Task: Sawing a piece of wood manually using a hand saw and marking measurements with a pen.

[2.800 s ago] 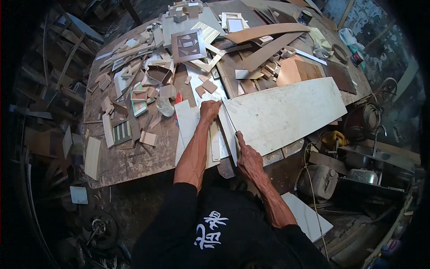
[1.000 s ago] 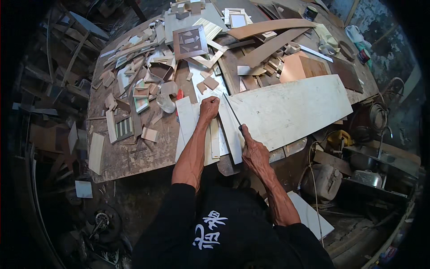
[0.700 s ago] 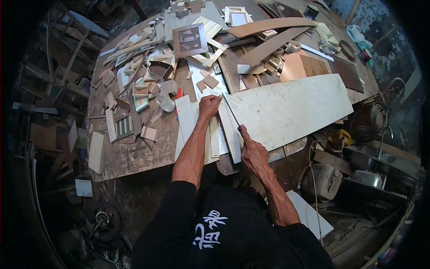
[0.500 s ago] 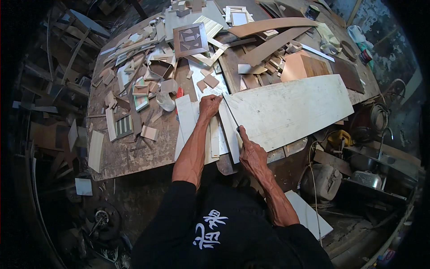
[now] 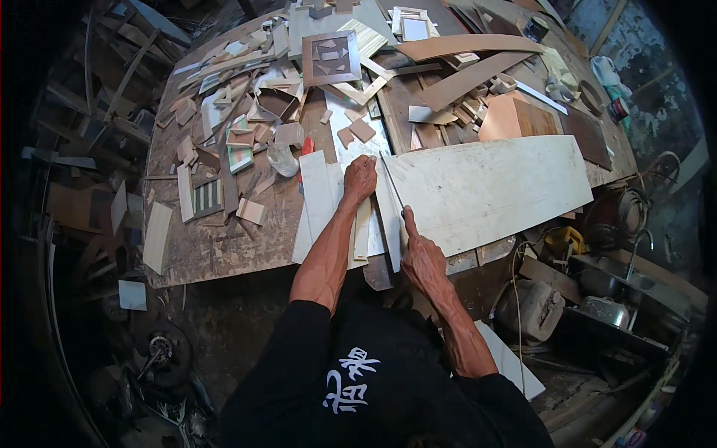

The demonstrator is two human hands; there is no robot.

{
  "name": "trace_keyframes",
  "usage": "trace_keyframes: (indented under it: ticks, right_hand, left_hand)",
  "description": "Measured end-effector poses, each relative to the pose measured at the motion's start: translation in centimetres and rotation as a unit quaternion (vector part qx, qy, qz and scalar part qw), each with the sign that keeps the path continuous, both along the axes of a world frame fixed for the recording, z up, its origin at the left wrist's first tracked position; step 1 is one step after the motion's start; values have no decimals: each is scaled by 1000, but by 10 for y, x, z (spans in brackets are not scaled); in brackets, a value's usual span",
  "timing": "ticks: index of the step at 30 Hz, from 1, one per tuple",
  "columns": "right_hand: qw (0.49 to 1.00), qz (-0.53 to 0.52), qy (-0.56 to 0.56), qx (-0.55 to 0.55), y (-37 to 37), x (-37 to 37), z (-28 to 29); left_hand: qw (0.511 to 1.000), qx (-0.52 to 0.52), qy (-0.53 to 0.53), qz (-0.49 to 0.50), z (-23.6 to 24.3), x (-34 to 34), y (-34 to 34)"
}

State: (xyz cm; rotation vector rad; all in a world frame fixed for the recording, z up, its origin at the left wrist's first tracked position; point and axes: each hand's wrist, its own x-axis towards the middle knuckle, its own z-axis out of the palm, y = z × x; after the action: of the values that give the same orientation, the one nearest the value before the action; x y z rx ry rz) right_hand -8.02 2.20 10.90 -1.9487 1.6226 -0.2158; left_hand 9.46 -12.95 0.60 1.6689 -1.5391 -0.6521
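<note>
Little has shifted since the earlier frame but the view, slightly tilted. Left hand curled, its contents I cannot tell; thin tool gripped in the right hand; board lying on the table.

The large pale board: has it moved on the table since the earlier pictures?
No, not visibly. The large pale board keeps its place relative to the dark brown panel behind its right end; only the camera's view has shifted.

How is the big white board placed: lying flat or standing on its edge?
Lying flat: the big white board shows its broad face upward on the workbench, near the right hand.
</note>
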Motion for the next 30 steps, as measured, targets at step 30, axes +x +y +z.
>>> trace_keyframes:
  ticks: [30]
  right_hand:
    - [1000, -4, 3, -18, -22, 11, -6]
  left_hand:
    - [994, 63, -57, 71, 3, -19, 12]
